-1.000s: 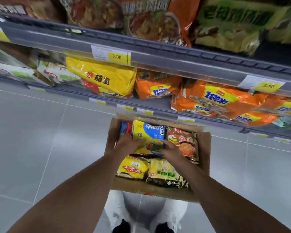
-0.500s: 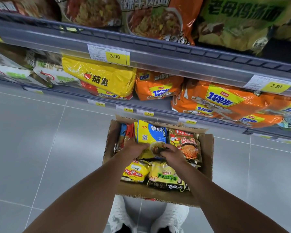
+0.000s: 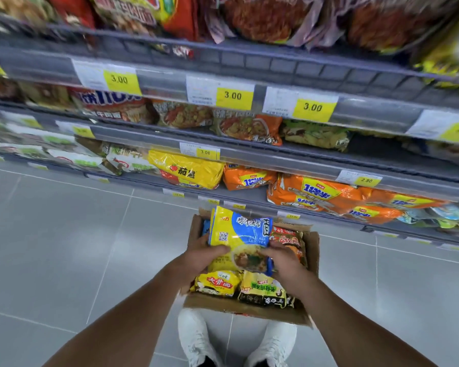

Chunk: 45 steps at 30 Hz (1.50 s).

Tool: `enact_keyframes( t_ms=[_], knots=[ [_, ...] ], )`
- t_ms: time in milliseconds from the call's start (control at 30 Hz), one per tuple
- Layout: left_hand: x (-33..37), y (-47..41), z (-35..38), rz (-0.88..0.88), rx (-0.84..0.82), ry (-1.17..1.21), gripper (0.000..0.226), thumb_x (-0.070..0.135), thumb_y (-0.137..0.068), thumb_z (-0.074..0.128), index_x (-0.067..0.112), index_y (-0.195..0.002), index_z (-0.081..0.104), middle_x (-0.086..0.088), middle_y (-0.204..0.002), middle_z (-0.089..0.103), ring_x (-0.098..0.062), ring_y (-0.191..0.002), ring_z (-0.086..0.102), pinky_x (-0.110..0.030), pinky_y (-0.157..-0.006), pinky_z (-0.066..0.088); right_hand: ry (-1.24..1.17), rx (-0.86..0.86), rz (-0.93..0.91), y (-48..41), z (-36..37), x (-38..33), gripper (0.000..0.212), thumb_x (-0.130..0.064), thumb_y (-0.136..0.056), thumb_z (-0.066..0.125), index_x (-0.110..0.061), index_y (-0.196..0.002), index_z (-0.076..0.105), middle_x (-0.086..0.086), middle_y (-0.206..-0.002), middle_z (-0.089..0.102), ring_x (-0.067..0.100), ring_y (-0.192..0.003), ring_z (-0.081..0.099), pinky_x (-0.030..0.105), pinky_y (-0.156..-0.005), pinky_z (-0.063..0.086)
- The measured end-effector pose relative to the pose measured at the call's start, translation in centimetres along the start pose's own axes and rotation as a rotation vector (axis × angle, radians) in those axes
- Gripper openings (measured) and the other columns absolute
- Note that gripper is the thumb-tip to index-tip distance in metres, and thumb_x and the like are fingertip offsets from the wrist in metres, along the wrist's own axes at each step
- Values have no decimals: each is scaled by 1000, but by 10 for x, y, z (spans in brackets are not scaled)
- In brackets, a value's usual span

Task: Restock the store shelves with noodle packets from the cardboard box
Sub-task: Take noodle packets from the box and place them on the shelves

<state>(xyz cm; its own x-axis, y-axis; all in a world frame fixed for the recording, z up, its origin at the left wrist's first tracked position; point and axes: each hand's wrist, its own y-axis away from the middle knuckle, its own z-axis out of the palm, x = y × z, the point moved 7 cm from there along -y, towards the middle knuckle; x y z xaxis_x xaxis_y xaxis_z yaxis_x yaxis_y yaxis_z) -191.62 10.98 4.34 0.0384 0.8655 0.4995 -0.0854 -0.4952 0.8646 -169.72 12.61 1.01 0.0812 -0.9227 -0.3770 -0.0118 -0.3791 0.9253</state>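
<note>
A yellow and blue noodle packet (image 3: 239,234) is lifted above the open cardboard box (image 3: 312,263) on the floor. My left hand (image 3: 204,254) grips its lower left edge and my right hand (image 3: 282,258) grips its lower right edge. Inside the box lie a yellow packet (image 3: 216,283), a yellow-green packet (image 3: 263,290) and a red packet (image 3: 286,238). The grey store shelves (image 3: 276,160) rise behind the box, stocked with yellow (image 3: 188,169) and orange packets (image 3: 316,193).
Yellow price tags (image 3: 232,96) line the shelf rails. Grey floor tiles (image 3: 64,234) spread to the left of the box. My white shoes (image 3: 196,337) stand just in front of the box.
Both hands have raised the yellow and blue packet up out of the box. The view has tilted upward, showing more shelf levels.
</note>
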Motion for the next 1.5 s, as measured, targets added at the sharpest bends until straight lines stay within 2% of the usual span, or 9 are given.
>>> enact_keyframes(
  t_ms=[233,467,667,833,1033,1200,1300,1433,1500],
  knots=[
    [70,121,16,86,-70,38,56,36,-78,80,36,-131,62,3,-122,73,-25,-113,70,-55,-103,51,-12,-88,-123,135,-20,-60,33,-16,-85,77,-26,-115,70,4,-115,74,25,-106,71,50,-96,55],
    [141,220,17,182,-60,35,80,58,-59,92,40,-130,61,9,-132,68,-21,-124,63,-54,-106,47,-29,-120,-358,275,-37,-130,33,-19,-88,75,-24,-119,66,3,-118,72,24,-106,71,46,-89,57],
    [224,336,42,291,-175,82,40,11,-89,75,17,-126,62,-4,-126,72,-26,-116,68,-53,-93,57,-13,-77,-513,379,-53,-168,30,-25,-84,79,-28,-112,69,2,-122,70,23,-113,68,53,-96,55],
    [276,404,48,409,-243,31,40,8,-94,68,15,-132,58,-5,-123,73,-29,-114,69,-54,-97,55,-16,-35,-671,451,-61,-202,76,-64,-49,89,-38,-117,66,-8,-128,66,18,-118,64,49,-100,52],
    [313,468,60,514,-285,35,28,2,-97,61,19,-118,55,10,-87,79,-6,-78,76,-28,-58,62,-95,2,-796,537,-59,-229,58,-44,-67,88,-33,-119,66,-2,-130,62,18,-122,60,48,-109,45],
    [350,497,71,655,-358,-43,61,32,-76,86,27,-130,58,7,-125,72,-11,-113,67,-43,-106,46,-63,95,-913,587,-77,-244,64,-59,-64,83,-31,-119,66,-7,-125,66,9,-117,61,38,-107,47],
    [368,510,88,696,-431,-61,91,43,-56,97,21,-134,56,1,-124,73,-20,-118,67,-46,-111,43,-65,154,-965,604,-98,-248,80,-74,-48,85,-32,-114,70,-5,-121,70,14,-114,65,45,-105,49],
    [386,527,116,751,-415,-93,35,17,-89,76,26,-118,58,12,-107,77,5,-87,72,-20,-75,51,-59,210,-1025,637,-122,-257,76,-74,-45,85,-31,-106,74,-1,-113,73,17,-104,70,42,-97,54],
    [398,532,129,784,-397,-121,31,11,-91,71,25,-115,58,7,-111,75,4,-85,70,-16,-71,48,-56,252,-1056,655,-137,-263,82,-74,-43,85,-26,-108,74,0,-108,75,17,-101,71,36,-91,55]
  ],
)
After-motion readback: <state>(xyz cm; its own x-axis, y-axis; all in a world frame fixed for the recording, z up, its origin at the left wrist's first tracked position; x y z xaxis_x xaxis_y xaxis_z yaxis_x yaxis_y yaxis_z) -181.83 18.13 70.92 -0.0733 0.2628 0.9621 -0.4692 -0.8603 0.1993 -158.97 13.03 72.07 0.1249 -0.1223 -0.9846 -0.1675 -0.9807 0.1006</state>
